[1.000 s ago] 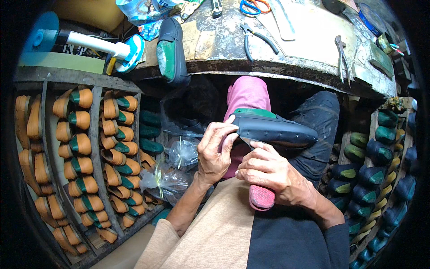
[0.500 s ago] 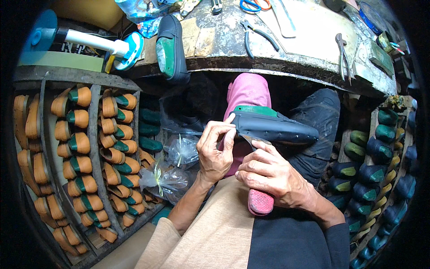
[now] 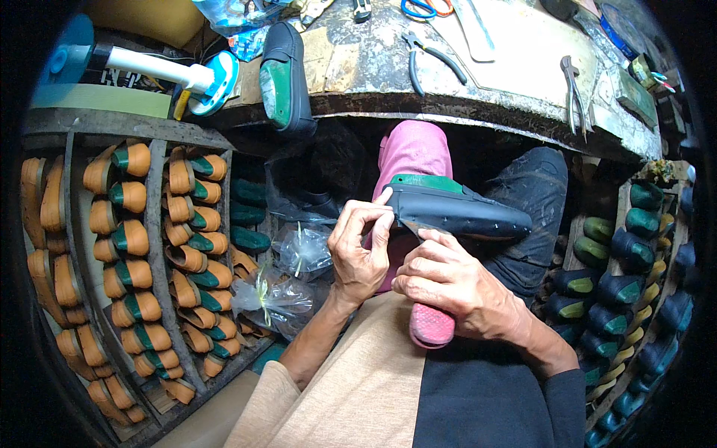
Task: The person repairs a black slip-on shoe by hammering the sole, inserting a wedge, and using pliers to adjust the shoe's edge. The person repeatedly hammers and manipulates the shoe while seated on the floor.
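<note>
Dark shoe [image 3: 470, 213], green form [image 3: 427, 181] inside, sits on its side over the legs [image 3: 539, 198], toe to the right. Left hand [image 3: 362, 243]: fingers pinched on the heel end. Right hand [image 3: 452, 282]: fingers wrapped around pink-handled tool [image 3: 432, 325], tip at shoe's near edge by the heel. Tabletop [image 3: 515, 86] ahead: second shoe [image 3: 296, 86] overhanging front edge, pliers [image 3: 413, 66], pincers [image 3: 572, 89]. Orange shoes [image 3: 131, 272] racked left.

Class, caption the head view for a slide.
Left hand at a dark shoe's heel end, right hand gripping a pink-handled tool.
</note>
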Available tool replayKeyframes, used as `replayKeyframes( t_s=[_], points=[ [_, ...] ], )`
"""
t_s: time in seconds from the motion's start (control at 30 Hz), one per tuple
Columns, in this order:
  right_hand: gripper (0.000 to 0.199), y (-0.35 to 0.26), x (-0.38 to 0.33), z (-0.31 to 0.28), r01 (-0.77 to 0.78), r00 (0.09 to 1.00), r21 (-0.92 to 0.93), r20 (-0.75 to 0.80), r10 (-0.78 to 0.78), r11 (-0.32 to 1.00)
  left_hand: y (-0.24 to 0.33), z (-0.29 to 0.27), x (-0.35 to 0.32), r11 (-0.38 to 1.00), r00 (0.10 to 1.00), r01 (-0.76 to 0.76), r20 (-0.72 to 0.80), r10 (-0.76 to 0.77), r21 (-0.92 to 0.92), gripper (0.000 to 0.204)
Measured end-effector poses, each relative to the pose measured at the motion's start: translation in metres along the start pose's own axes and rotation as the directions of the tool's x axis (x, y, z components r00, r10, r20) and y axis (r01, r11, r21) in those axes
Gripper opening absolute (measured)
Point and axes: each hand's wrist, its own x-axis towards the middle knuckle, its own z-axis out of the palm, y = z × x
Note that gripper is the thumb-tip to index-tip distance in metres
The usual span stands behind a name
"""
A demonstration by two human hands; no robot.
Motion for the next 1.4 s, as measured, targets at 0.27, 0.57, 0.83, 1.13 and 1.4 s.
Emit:
replayKeyframes(
  t_s=[0.27,0.57,0.83,1.13,1.4],
  points=[
    [0.042,-0.011,-0.001,0.005,0.029,0.998,-0.018,-0.061,-0.03,0.999,0.002,0.005,-0.002,0.994,0.995,0.082,-0.05,-0.085,-0.075,0.008],
    [0.042,-0.003,0.001,0.008,0.034,0.999,-0.023,-0.025,-0.035,0.999,0.003,0.005,-0.001,0.99,0.992,0.109,-0.059,-0.114,-0.088,0.009],
    [0.043,-0.001,0.004,0.007,0.04,0.999,-0.06,0.014,-0.039,0.997,0.002,0.006,0.0,0.992,0.992,0.094,-0.075,-0.1,-0.083,0.009],
    [0.035,-0.007,0.003,-0.001,0.015,1.0,-0.181,0.02,-0.011,0.983,0.007,0.012,0.006,0.991,0.983,0.12,-0.131,-0.126,-0.054,0.01],
    [0.035,-0.004,0.008,0.007,0.056,0.997,-0.157,0.058,-0.048,0.986,0.004,0.012,0.006,0.992,0.983,0.107,-0.143,-0.117,-0.073,0.011]
  ],
)
